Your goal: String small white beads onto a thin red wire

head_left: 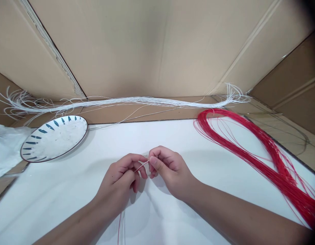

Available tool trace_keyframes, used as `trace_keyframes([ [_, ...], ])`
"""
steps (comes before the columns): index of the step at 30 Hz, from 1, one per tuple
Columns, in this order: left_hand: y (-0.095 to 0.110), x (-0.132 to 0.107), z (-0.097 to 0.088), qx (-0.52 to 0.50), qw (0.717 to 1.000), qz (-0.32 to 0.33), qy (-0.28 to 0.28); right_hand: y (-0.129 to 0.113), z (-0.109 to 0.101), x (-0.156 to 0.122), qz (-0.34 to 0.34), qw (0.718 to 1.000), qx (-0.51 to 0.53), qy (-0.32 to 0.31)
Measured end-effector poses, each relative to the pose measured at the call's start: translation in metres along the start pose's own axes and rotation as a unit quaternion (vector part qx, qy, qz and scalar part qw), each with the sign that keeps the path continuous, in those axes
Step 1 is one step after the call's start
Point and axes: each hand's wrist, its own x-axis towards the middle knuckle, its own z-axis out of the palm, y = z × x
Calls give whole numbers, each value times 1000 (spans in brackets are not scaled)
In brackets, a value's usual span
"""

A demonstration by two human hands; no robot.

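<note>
Between my hands runs a short stretch of thin red and white cord [142, 165]. My left hand [124, 175] pinches it between thumb and fingers, the other fingers curled loosely. The cord's upper end disappears into the closed thumb and forefinger of my right hand [167, 168]. Below my left wrist, a red strand [119, 228] and a pale strand hang down toward the bottom edge. Both hands are over the middle of the white table surface [177, 217], close together but apart. What lies inside the fingertips is hidden.
A long bundle of white cords [137, 100] stretches along the back by the cardboard wall [147, 51]. At right lies a looped hank of red cord [239, 154]. On the left are an oval plate [60, 136] with blue marks and a white plastic bag [6, 146].
</note>
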Motion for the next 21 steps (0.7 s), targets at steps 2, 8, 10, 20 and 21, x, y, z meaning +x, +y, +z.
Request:
trace_keyframes([
  [2, -1, 0, 0, -18, 1000, -2, -12, 0, 0, 1, 3, 1000, 1, 5],
  [8, 6, 2, 4, -76, 997, -19, -10, 1, 1, 2, 8, 1000, -7, 7],
  [10, 7, 2, 5, -55, 998, -15, 2, 1, 1, 2, 13, 1000, -6, 4],
  [20, 20, -3, 15, 22, 998, -39, 44, 0, 2, 3, 43, 999, -1, 2],
  [21, 20, -2, 15, 13, 998, -40, 41, 0, 2, 3, 44, 999, 4, 1],
])
